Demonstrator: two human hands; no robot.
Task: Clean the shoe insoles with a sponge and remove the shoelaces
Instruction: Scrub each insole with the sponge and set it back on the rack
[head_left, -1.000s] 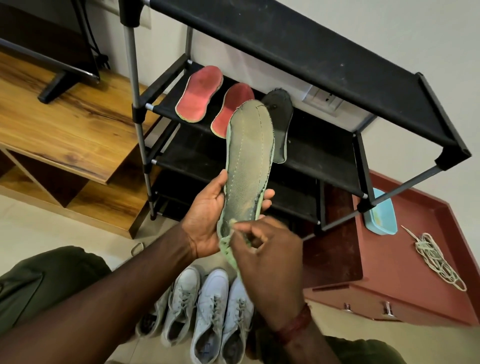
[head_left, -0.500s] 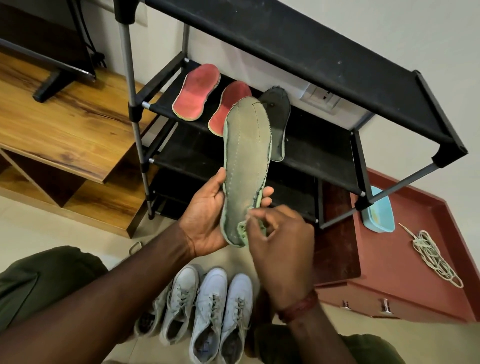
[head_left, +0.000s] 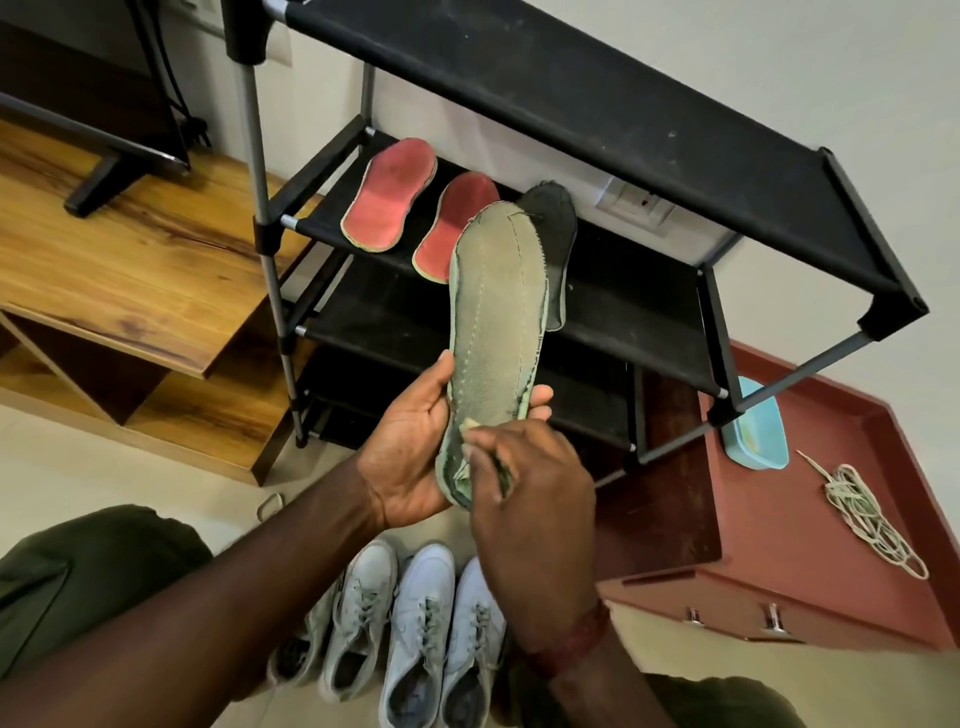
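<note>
1. Your left hand (head_left: 415, 447) grips the green insole (head_left: 493, 332) upright before the shoe rack (head_left: 613, 291), steadying it for scrubbing.
2. Your right hand (head_left: 524, 499) pinches the sponge (head_left: 470, 425) against its heel.

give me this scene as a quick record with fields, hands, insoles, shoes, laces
left hand: holds the green insole by its heel end, toe pointing up
right hand: presses a small sponge on the insole's heel
rack: two red insoles and one dark insole lie on a shelf
shoes: pale sneakers on the floor, laces still in
loose laces: bundled on the red cabinet
blue tub: on the cabinet, beside the rack
</note>
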